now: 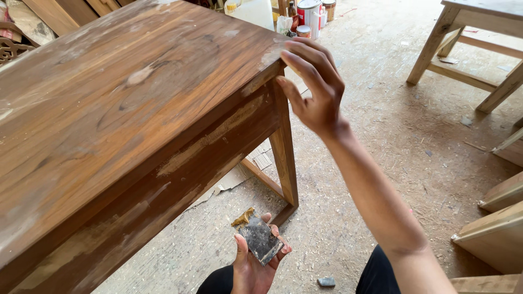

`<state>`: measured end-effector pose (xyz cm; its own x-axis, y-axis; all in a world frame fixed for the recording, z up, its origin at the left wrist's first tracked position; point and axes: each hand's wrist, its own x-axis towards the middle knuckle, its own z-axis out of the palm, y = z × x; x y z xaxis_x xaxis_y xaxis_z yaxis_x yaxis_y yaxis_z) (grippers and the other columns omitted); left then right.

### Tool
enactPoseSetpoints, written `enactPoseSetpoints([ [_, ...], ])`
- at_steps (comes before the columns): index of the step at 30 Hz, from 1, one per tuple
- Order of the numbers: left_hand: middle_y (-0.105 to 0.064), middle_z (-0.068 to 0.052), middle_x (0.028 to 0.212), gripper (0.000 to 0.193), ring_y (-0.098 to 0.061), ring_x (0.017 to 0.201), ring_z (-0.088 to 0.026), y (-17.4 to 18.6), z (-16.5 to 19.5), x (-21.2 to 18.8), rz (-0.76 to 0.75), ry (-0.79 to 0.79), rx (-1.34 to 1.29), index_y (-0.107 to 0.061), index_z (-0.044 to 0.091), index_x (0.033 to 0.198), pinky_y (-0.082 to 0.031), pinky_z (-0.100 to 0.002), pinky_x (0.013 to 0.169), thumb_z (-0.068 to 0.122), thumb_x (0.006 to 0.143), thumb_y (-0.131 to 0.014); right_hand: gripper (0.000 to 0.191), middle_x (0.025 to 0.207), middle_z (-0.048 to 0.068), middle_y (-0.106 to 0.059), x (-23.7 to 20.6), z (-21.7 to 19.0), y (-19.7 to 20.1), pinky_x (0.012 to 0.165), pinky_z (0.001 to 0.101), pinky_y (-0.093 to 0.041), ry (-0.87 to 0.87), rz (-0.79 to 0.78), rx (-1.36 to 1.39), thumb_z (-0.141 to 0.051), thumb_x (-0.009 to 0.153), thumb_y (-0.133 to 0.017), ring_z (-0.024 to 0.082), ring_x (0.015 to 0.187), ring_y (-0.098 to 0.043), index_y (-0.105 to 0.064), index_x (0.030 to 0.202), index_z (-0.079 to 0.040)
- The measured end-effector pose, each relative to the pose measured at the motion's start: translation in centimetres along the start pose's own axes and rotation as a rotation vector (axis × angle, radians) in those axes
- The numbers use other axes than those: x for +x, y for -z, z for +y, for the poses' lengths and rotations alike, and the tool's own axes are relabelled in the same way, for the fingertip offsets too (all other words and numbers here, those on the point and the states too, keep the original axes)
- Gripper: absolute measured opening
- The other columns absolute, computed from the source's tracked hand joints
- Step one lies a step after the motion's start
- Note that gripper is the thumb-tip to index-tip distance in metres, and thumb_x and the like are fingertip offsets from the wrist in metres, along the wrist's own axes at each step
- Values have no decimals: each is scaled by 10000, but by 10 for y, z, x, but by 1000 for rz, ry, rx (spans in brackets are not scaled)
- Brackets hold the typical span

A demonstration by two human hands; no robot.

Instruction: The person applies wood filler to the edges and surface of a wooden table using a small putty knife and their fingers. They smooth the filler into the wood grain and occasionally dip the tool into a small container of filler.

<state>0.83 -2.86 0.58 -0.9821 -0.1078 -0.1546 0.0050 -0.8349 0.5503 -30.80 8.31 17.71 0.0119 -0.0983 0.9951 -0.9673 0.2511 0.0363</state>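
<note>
A dark brown wooden table point(114, 103) with pale filler streaks along its front rail fills the left of the head view. My right hand point(313, 87) reaches out to the table's far right corner, fingertips resting on the top edge and thumb near the leg point(284, 158); it holds nothing. Low down near my lap, my left hand point(253, 261) holds a small dark flat square piece point(260, 239), like a scraper or a pad, smeared with brownish paste.
Sawdust covers the concrete floor. Cans and a white jug point(305, 13) stand beyond the table's corner. An unfinished wooden frame point(468, 49) stands at the top right, and pale wooden pieces point(498, 228) lie at the right edge. A small grey lump point(326, 281) lies on the floor.
</note>
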Motion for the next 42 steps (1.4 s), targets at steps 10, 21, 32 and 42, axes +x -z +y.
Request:
enactPoseSetpoints([
  [10,-609,-115,1040,888,-690,939,-257,-1,5,-4,-12,15,4,-388,45,1448,-595,-477,894,704,859,-475,519,1767,47,-44,-41,-41,-21,1313,564,-148,-95,-178,-217,-580,1146,-338,318,1634,-74,-342,1638,-415],
  [21,-614,-111,1060,887,-678,880,-252,0,7,-6,-63,-15,-18,-390,45,1456,-573,-470,896,707,875,-489,525,1759,-10,9,-37,-47,-18,1322,576,-101,-219,-107,-293,-567,1158,-277,282,1612,-40,-284,1663,-422],
  [32,-614,-107,1039,871,-675,861,-256,-5,7,-3,-54,-21,-1,-404,48,1434,-573,-475,881,715,878,-475,507,1777,17,4,-36,-48,-9,1309,574,-106,-357,-177,-351,-548,1165,-268,346,1655,-41,-328,1656,-438],
  [42,-615,-113,1025,870,-675,868,-258,-6,6,0,-31,-11,1,-414,43,1435,-578,-469,873,705,875,-487,526,1755,-13,55,-37,-27,-11,1323,577,-43,-315,-169,-392,-572,1160,-274,309,1613,10,-229,1672,-460],
])
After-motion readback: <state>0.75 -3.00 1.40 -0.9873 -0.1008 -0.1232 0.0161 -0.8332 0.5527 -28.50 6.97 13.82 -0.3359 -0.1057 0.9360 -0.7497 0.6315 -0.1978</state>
